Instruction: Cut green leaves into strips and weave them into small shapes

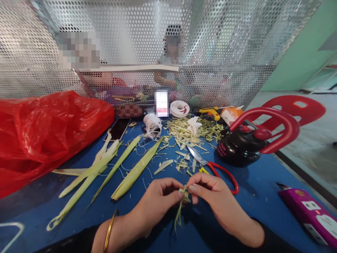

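Observation:
Between my two hands is a small bundle of green leaf strips (181,207), its loose ends hanging down. My left hand (160,200) pinches it from the left with thumb and fingers. From the other side, my right hand (210,193) holds its upper part between thumb and forefinger; the exact grip is partly hidden. Just beyond my right hand lie red-handled scissors (221,172), blades pointing away to the left. Long pale green husk leaves (137,172) are spread to the left of my hands, with thin white threads around them.
Cut leaf scraps (184,131) are heaped at the back. Around them stand a white thread bundle (153,125), a ribbon spool (179,109) and a lit phone (161,103). A red plastic bag (52,137) fills the left; a black and red kettle-shaped container (239,146) and purple box (305,214) are right.

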Demonstrator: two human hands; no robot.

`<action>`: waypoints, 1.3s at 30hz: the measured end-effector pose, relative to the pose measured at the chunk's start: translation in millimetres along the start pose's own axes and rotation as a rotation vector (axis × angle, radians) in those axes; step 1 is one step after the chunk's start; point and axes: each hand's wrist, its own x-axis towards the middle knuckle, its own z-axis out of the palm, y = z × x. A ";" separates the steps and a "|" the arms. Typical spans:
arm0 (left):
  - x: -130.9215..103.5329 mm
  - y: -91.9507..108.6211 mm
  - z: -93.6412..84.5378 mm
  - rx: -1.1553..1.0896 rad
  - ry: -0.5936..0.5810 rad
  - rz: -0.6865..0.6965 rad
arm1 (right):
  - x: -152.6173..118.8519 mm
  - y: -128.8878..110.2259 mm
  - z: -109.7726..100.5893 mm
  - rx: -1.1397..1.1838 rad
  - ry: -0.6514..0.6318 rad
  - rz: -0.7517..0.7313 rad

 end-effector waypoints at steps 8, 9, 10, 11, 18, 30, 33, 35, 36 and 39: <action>1.1 2.9 -2.5 -0.031 0.051 -0.098 | 2.8 0.7 -6.3 0.044 0.058 -0.004; 1.7 2.3 -2.9 -0.027 0.059 -0.101 | 3.4 0.7 -6.6 0.045 0.071 -0.008; 2.3 1.5 -3.3 -0.027 0.069 -0.099 | 3.9 0.6 -6.7 0.046 0.086 -0.011; 3.0 0.7 -3.6 -0.029 0.078 -0.095 | 4.4 0.2 -6.7 0.045 0.100 -0.014; 2.8 0.0 -3.9 -0.104 0.113 -0.109 | 4.5 -10.5 -19.2 -0.368 0.232 -0.147; 0.2 14.7 -16.5 -0.166 0.280 0.037 | 6.4 1.8 -63.3 -1.676 0.199 -0.234; -2.3 21.7 -18.2 -0.147 0.319 0.079 | 10.6 4.6 -61.8 -1.687 0.195 -0.239; -3.1 23.9 -18.7 -0.142 0.337 0.086 | 13.3 4.6 -59.8 -1.672 0.227 -0.179; -3.3 24.3 -18.9 -0.140 0.343 0.088 | 14.4 4.2 -58.6 -1.660 0.244 -0.128; -3.4 25.1 -20.0 -0.124 0.351 0.106 | 15.6 2.4 -56.3 -1.571 0.279 -0.013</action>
